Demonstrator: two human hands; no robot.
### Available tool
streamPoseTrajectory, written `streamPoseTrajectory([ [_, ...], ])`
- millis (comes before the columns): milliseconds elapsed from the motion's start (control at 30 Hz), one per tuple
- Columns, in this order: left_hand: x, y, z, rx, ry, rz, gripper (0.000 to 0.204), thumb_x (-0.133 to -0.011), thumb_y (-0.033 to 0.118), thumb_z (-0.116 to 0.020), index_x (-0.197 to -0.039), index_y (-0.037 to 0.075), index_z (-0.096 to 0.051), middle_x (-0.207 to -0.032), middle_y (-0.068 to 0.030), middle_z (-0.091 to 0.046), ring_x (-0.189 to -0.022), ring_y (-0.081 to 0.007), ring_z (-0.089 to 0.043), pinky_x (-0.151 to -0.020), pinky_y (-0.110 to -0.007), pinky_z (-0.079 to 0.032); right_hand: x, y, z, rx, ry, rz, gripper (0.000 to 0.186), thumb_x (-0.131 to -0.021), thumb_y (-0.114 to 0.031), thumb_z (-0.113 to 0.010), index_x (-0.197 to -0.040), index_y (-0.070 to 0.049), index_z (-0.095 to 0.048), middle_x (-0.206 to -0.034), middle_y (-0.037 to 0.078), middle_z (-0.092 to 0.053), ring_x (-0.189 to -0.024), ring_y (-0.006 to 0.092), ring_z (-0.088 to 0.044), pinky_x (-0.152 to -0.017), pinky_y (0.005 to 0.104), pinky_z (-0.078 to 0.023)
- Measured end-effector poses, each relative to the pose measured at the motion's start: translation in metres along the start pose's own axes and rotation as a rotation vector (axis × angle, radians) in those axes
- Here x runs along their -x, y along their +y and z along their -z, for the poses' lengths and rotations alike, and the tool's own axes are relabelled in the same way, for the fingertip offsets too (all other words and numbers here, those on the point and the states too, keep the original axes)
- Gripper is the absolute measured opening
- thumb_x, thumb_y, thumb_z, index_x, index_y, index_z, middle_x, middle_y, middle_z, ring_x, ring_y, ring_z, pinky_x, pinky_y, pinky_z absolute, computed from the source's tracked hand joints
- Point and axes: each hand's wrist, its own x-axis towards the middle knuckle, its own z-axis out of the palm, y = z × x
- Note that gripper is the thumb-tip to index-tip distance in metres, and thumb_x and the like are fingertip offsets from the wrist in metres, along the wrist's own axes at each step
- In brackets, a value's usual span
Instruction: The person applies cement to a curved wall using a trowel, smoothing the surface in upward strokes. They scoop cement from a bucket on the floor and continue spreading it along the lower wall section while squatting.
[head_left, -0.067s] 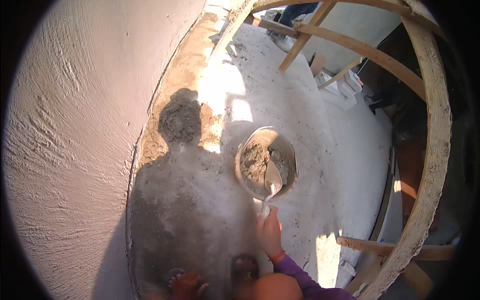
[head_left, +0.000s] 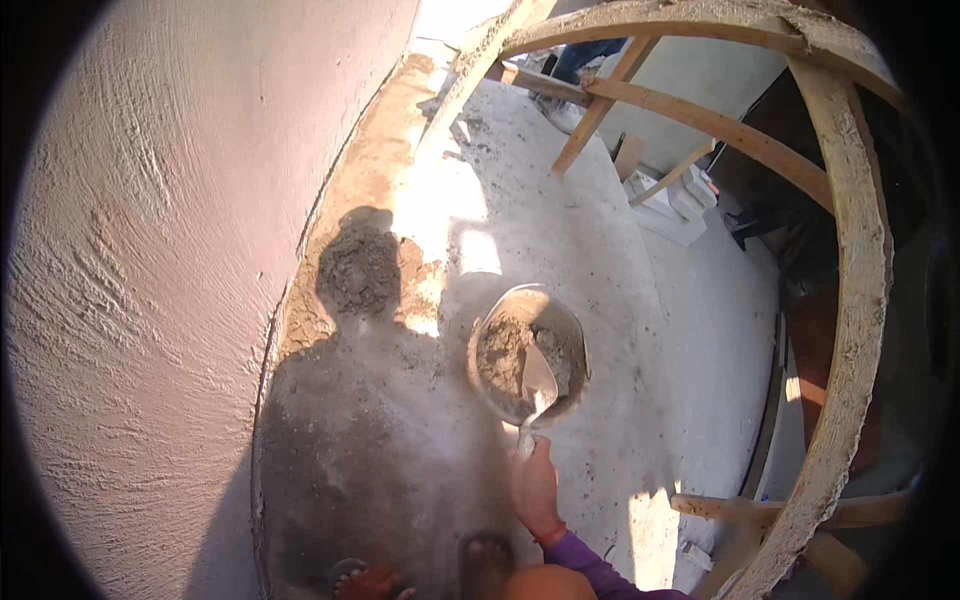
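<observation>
My right hand (head_left: 534, 492) is closed around the handle of a trowel (head_left: 540, 378). The trowel's blade reaches over the near rim into a round bucket (head_left: 582, 362) and rests against the mortar (head_left: 503, 350) inside. That mortar is grey-brown and lumpy. At the lower edge my left hand (head_left: 374, 583) shows only in part, close to my left foot. Its fingers look spread, and I see nothing in them.
A rough plastered wall (head_left: 190, 250) rises on the left, with damp mortar (head_left: 360, 262) along its foot. Curved wooden framing (head_left: 850, 290) arches over the right side. White blocks (head_left: 680, 210) lie beyond it. Another person's legs (head_left: 590, 58) are at the far end.
The whole scene sits lower in the picture, and less of my left hand shows. My right hand, the trowel and the bucket keep nearly the same places relative to one another.
</observation>
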Motion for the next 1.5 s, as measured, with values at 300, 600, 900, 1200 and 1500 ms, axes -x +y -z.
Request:
streamPoseTrajectory([
  [300, -0.05, -0.002, 0.004, 0.028, 0.028, 0.047, 0.035, -0.091, 0.048, -0.076, -0.103, 0.014, -0.075, -0.106, -0.0103, -0.073, -0.095, -0.0363, -0.07, -0.088, -0.055, -0.053, -0.037, -0.071, -0.045, -0.13, -0.292, 0.394, 0.039, -0.105, -0.029, -0.06, -0.133, -0.003, -0.051, -0.115, 0.031, -0.068, -0.109, 0.0487, -0.067, -0.088, 0.052, -0.051],
  [600, 0.016, 0.018, -0.017, 0.004, 0.079, 0.106, 0.035, -0.093, 0.049, -0.073, -0.101, 0.014, -0.075, -0.109, -0.0102, -0.072, -0.095, -0.0361, -0.07, -0.085, -0.057, -0.054, -0.109, -0.008, -0.153, -0.409, -0.199, -0.052, 0.038, -0.105, -0.024, -0.053, -0.137, -0.003, -0.05, -0.094, 0.012, -0.06, -0.076, 0.0209, -0.061, -0.067, 0.0368, -0.049],
  [900, 0.011, 0.003, 0.01, 0.144, -0.011, 0.025, 0.037, -0.095, 0.051, -0.071, -0.1, 0.014, -0.075, -0.108, -0.0089, -0.073, -0.092, -0.0322, -0.072, -0.081, -0.051, -0.056, -0.18, -0.072, -0.235, -0.427, -0.305, -0.053, 0.04, -0.102, -0.022, -0.055, -0.133, 0.002, -0.062, -0.103, 0.019, -0.07, -0.089, 0.0279, -0.068, -0.083, 0.0419, -0.052],
  [1200, 0.012, 0.0, -0.016, 0.176, 0.049, 0.018, 0.037, -0.092, 0.051, -0.073, -0.105, 0.017, -0.076, -0.111, -0.009, -0.075, -0.098, -0.0322, -0.073, -0.086, -0.05, -0.056, -0.183, -0.133, -0.249, -0.868, -0.546, -0.117, 0.043, -0.107, -0.025, -0.055, -0.147, -0.008, -0.055, -0.083, 0.004, -0.057, -0.053, 0.0102, -0.051, -0.042, 0.0264, -0.037],
  [1500, 0.014, 0.0, -0.004, 0.163, -0.043, 0.008, 0.036, -0.091, 0.048, -0.074, -0.102, 0.014, -0.075, -0.103, -0.0063, -0.072, -0.095, -0.0322, -0.071, -0.084, -0.054, -0.052, -0.115, -0.146, -0.054, -1.043, -0.478, -0.074, 0.051, -0.107, -0.019, -0.054, -0.156, -0.007, -0.047, -0.093, 0.001, -0.056, -0.066, 0.0067, -0.049, -0.055, 0.022, -0.041],
])
